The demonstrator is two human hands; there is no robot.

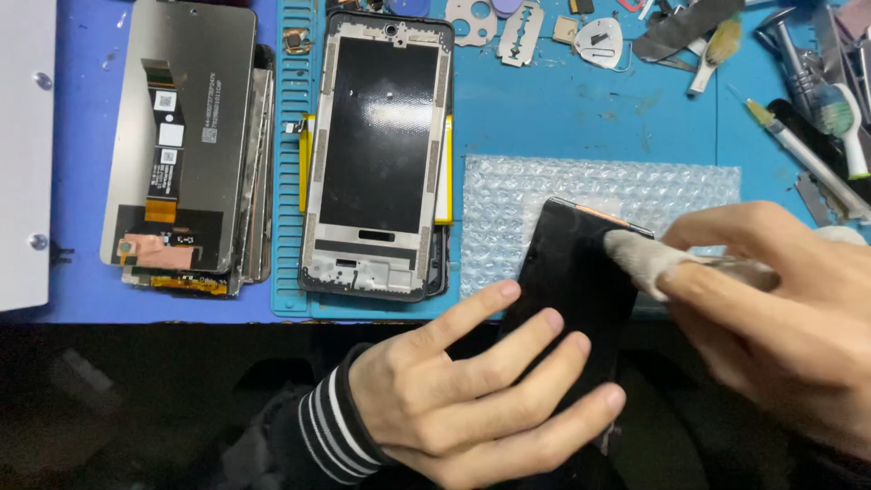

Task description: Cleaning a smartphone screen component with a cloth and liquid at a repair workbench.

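Head view, looking down on a blue tabletop (581, 118). Left hand (472, 390) under and around a black phone screen panel (572, 299), fingers (544, 349) spread across its lower glass, grip clamped on the panel from the left edge. Right hand (780, 299) at the panel's upper right corner, grip closed on a pale cloth wad (649, 259) pinched between thumb and forefinger and pressed onto the glass. Panel tilted, long axis running from lower left near the body to upper right; upper end over a sheet of bubble wrap (599, 195), lower end past the tabletop edge. Cloth contact at the far end, so right hand nearer the working spot, left hand nearer the body end. Glass dark, glossy, an orange-brown strip along the top edge. Further left: an open phone frame (381, 154) on a ribbed blue mat (286, 181), then a stack of display panels (181, 136). Loose tools (817, 91) at far right.
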